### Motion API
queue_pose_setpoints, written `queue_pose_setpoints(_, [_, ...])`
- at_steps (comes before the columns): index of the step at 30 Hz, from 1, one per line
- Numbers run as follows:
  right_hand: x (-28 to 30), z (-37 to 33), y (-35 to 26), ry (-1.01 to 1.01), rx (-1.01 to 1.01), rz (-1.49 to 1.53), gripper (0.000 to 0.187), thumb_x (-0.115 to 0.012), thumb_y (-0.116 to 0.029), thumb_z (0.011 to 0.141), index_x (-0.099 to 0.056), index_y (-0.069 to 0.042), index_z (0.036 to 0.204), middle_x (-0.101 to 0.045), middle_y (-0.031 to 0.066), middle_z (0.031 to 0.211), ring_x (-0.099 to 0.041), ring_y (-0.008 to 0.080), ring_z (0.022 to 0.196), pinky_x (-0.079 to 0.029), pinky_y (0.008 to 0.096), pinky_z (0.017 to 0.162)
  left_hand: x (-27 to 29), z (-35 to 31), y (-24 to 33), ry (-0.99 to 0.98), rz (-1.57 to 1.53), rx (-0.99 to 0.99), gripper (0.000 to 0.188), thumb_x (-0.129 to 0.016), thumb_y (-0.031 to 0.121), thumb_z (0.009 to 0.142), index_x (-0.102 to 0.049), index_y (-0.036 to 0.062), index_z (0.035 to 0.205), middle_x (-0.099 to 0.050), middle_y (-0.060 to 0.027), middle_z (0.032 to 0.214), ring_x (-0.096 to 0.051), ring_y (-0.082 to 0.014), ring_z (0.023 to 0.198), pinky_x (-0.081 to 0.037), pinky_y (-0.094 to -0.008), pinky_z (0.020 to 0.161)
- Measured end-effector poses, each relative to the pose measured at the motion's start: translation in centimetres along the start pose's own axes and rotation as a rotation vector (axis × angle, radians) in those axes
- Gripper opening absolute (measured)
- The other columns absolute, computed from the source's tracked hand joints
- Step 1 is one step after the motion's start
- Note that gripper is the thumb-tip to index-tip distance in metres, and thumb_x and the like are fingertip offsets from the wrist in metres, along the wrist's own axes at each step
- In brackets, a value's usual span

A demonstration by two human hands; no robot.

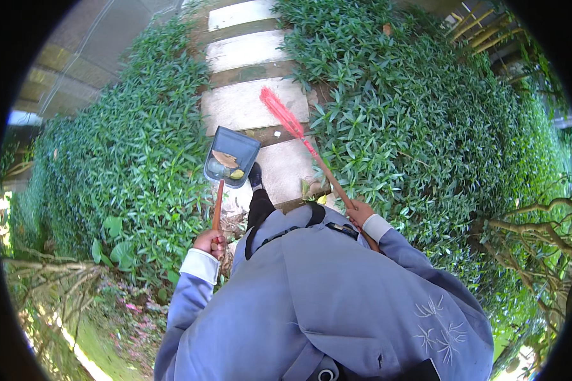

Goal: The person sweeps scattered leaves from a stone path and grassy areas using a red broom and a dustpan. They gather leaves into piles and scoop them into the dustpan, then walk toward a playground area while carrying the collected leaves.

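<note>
My left hand is closed round the reddish wooden handle of a long-handled dustpan. The dark grey pan lies ahead of it, beside my dark shoe, and holds a brown dry leaf, a yellow leaf and a pale, see-through bit I cannot make out. My right hand grips the brown stick of a broom. Its red bristles point forward and left over a pale stepping slab. A small white scrap lies between the pan and the bristles.
Pale stepping slabs run straight ahead, with dark gaps between them. Dense green plants border the left side, and more green plants border the right. Bare branches stick out at far right. A few fallen leaves lie near my feet.
</note>
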State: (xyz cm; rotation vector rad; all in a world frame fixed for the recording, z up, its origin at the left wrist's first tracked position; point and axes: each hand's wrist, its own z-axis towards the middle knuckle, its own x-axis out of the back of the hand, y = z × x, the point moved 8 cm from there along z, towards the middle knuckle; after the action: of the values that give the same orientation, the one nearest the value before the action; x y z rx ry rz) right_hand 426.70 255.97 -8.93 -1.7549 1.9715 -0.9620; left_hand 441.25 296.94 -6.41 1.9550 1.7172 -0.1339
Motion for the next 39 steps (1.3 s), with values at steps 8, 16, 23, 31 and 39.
queue_pose_setpoints(8, [2.7, 5.9, -5.5, 0.327, 0.002, -0.334, 0.033, -0.052, -0.019, 0.074, -0.051, -0.010, 0.106, -0.054, 0.0098, 0.057, -0.051, 0.0188, 0.040, -0.043, 0.0304, 0.039, 1.9, 13.1, 14.3, 0.048, 0.335, 0.208, 0.017, -0.053, 0.014, 0.069, -0.040, 0.0090, 0.058, -0.042, -0.0015, 0.050, -0.041, -0.0122, 0.040, -0.027, -0.0232, 0.032])
queue_pose_setpoints(16, [2.0, 12.2, -10.9, 0.365, -0.290, 0.072, 0.018, -0.047, -0.013, 0.079, -0.051, -0.006, 0.096, -0.046, 0.0028, 0.051, -0.043, 0.0133, 0.034, -0.037, 0.0281, 0.031, -2.0, 24.7, 21.4, 0.015, 0.544, 0.370, 0.021, -0.053, 0.013, 0.072, -0.039, 0.0109, 0.056, -0.040, 0.0003, 0.047, -0.038, -0.0098, 0.037, -0.023, -0.0220, 0.030])
queue_pose_setpoints(23, [0.2, 16.6, -11.8, 0.381, -0.207, -0.484, 0.026, -0.052, -0.019, 0.076, -0.049, -0.007, 0.099, -0.056, 0.0136, 0.061, -0.056, 0.0238, 0.046, -0.046, 0.0356, 0.044, -8.1, 33.4, 20.7, -0.094, 0.550, 0.445, 0.014, -0.050, 0.010, 0.070, -0.039, 0.0084, 0.062, -0.042, -0.0037, 0.049, -0.036, -0.0111, 0.035, -0.019, -0.0209, 0.028])
queue_pose_setpoints(31, [-4.1, 14.0, -11.2, 0.109, -0.398, 0.233, 0.013, -0.046, -0.017, 0.082, -0.045, -0.005, 0.088, -0.042, 0.0013, 0.050, -0.040, 0.0101, 0.034, -0.034, 0.0253, 0.031, -13.6, 41.1, 19.1, 0.052, 0.332, 0.407, 0.013, -0.049, 0.015, 0.069, -0.039, 0.0075, 0.066, -0.043, -0.0073, 0.052, -0.037, -0.0149, 0.037, -0.022, -0.0230, 0.029])
queue_pose_setpoints(39, [0.9, 7.0, -10.8, 0.137, -0.441, -0.053, 0.045, -0.048, -0.018, 0.080, -0.038, -0.010, 0.123, -0.053, 0.0071, 0.059, -0.049, 0.0144, 0.040, -0.040, 0.0273, 0.036, -15.8, 42.5, 18.5, 0.062, 0.296, 0.554, 0.012, -0.047, 0.013, 0.070, -0.037, 0.0074, 0.066, -0.042, -0.0072, 0.051, -0.039, -0.0139, 0.039, -0.020, -0.0203, 0.029])
